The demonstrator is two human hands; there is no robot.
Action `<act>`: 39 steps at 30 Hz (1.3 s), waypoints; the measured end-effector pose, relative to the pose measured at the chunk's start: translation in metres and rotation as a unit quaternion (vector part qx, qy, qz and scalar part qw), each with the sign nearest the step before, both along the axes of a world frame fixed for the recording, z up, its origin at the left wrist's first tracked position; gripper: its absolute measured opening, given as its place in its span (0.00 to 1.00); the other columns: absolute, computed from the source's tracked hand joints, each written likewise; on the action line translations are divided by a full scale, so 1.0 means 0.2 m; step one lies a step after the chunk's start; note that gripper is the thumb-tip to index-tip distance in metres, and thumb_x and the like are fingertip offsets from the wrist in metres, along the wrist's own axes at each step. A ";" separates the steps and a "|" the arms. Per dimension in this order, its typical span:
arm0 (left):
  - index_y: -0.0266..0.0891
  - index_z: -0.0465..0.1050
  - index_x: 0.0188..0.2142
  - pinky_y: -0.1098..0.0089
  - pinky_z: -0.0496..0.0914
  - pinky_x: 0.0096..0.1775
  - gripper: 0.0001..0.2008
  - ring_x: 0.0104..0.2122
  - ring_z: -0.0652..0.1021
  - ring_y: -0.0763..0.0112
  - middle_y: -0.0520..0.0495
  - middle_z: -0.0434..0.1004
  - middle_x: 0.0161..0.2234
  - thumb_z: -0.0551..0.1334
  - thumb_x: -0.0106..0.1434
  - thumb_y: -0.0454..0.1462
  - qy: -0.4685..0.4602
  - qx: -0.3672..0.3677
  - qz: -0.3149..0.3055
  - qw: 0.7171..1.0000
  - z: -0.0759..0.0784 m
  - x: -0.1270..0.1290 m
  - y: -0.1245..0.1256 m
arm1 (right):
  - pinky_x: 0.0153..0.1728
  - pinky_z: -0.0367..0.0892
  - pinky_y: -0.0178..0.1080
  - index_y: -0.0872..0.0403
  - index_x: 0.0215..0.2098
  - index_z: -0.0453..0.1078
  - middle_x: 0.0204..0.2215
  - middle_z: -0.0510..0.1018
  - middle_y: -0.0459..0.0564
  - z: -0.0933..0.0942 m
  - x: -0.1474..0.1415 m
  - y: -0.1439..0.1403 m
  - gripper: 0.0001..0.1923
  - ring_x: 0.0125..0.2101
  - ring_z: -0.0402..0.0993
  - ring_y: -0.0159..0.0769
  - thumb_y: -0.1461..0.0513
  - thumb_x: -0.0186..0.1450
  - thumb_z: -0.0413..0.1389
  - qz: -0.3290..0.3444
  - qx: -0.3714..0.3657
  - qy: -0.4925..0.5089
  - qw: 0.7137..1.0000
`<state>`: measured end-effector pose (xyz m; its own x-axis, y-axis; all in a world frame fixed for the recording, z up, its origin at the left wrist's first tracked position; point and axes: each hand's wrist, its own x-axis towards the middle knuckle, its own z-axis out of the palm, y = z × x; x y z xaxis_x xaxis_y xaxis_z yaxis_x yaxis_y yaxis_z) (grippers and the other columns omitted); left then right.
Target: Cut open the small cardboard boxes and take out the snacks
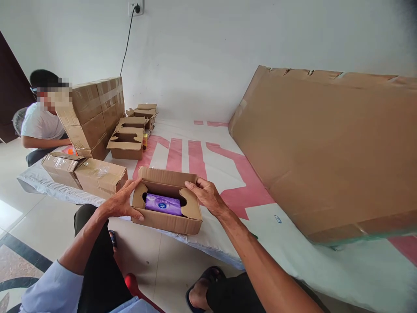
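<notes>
A small brown cardboard box point(164, 219) lies on the white and pink sheet point(228, 174) right in front of me, its side flaps partly folded in. Through the gap a purple packet point(163, 203) shows inside it. My left hand point(123, 201) grips the box's left side, thumb along the front wall. My right hand point(206, 194) rests on the right flap and far rim, fingers pressing down.
Two taped boxes point(85, 174) lie to the left. Further back stand a stack of sealed cartons point(93, 115) and several open small boxes point(127, 141). A large flat cardboard sheet point(325, 148) leans at the right. Another person point(42, 121) sits at the far left.
</notes>
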<state>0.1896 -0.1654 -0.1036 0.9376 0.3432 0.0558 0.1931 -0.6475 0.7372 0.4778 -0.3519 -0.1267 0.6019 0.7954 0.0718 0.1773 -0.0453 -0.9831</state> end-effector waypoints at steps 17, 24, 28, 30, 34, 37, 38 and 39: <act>0.41 0.82 0.53 0.56 0.73 0.57 0.22 0.53 0.80 0.53 0.40 0.83 0.54 0.67 0.67 0.52 -0.083 0.056 0.072 0.992 0.31 0.33 0.10 | 0.35 0.77 0.45 0.52 0.38 0.78 0.34 0.86 0.51 -0.07 -0.04 -0.03 0.34 0.34 0.80 0.44 0.34 0.50 0.70 -0.003 0.047 0.038 0.998; 0.37 0.83 0.29 0.69 0.70 0.36 0.10 0.31 0.77 0.69 0.49 0.82 0.28 0.70 0.56 0.43 -0.057 -0.077 0.009 0.995 0.41 0.50 0.14 | 0.36 0.79 0.47 0.52 0.38 0.78 0.33 0.85 0.53 -0.07 -0.05 -0.05 0.31 0.36 0.81 0.46 0.36 0.54 0.69 -0.006 0.053 0.006 0.999; 0.37 0.82 0.26 0.70 0.68 0.34 0.08 0.29 0.76 0.71 0.49 0.81 0.26 0.70 0.54 0.41 -0.066 -0.112 0.037 0.991 0.38 0.51 0.14 | 0.36 0.80 0.46 0.52 0.38 0.78 0.33 0.86 0.52 -0.08 -0.04 -0.05 0.30 0.37 0.82 0.47 0.37 0.55 0.68 -0.007 0.048 -0.017 0.999; 0.36 0.80 0.24 0.70 0.66 0.33 0.08 0.27 0.75 0.72 0.51 0.79 0.24 0.69 0.54 0.40 -0.062 -0.118 0.059 0.989 0.37 0.52 0.14 | 0.36 0.80 0.46 0.52 0.37 0.78 0.34 0.86 0.52 -0.08 -0.04 -0.04 0.29 0.36 0.82 0.46 0.37 0.55 0.69 -0.011 0.051 -0.013 0.999; 0.36 0.80 0.28 0.70 0.69 0.34 0.09 0.28 0.76 0.71 0.49 0.80 0.27 0.68 0.57 0.40 -0.092 -0.101 0.080 0.987 0.36 0.51 0.12 | 0.36 0.78 0.45 0.53 0.37 0.78 0.34 0.85 0.53 -0.08 -0.04 -0.04 0.29 0.34 0.80 0.44 0.38 0.54 0.70 -0.022 0.052 0.005 0.998; 0.37 0.81 0.35 0.67 0.73 0.40 0.08 0.34 0.78 0.69 0.47 0.82 0.34 0.69 0.61 0.41 -0.191 -0.009 0.122 0.974 0.34 0.43 0.05 | 0.37 0.77 0.45 0.53 0.40 0.78 0.36 0.86 0.53 -0.08 -0.04 -0.04 0.29 0.36 0.80 0.44 0.39 0.55 0.69 -0.016 0.055 0.005 0.998; 0.38 0.80 0.36 0.66 0.74 0.42 0.08 0.36 0.79 0.67 0.46 0.82 0.36 0.68 0.64 0.41 -0.217 0.024 0.122 0.968 0.33 0.40 0.02 | 0.39 0.77 0.45 0.53 0.42 0.78 0.38 0.86 0.53 -0.08 -0.04 -0.04 0.29 0.37 0.80 0.45 0.39 0.56 0.68 -0.011 0.056 0.004 0.998; 0.39 0.80 0.37 0.64 0.74 0.45 0.09 0.38 0.80 0.66 0.45 0.83 0.37 0.68 0.66 0.42 -0.228 0.051 0.104 0.967 0.32 0.36 -0.01 | 0.41 0.77 0.46 0.53 0.43 0.77 0.40 0.86 0.53 -0.08 -0.03 -0.04 0.29 0.39 0.81 0.45 0.39 0.57 0.67 -0.006 0.055 0.003 0.998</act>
<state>0.2606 -0.1678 -0.0404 0.7194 0.4921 0.4902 -0.0035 -0.7032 0.7110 0.4709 -0.3599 -0.1419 0.6117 0.7756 0.1557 0.1717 0.0619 -0.9832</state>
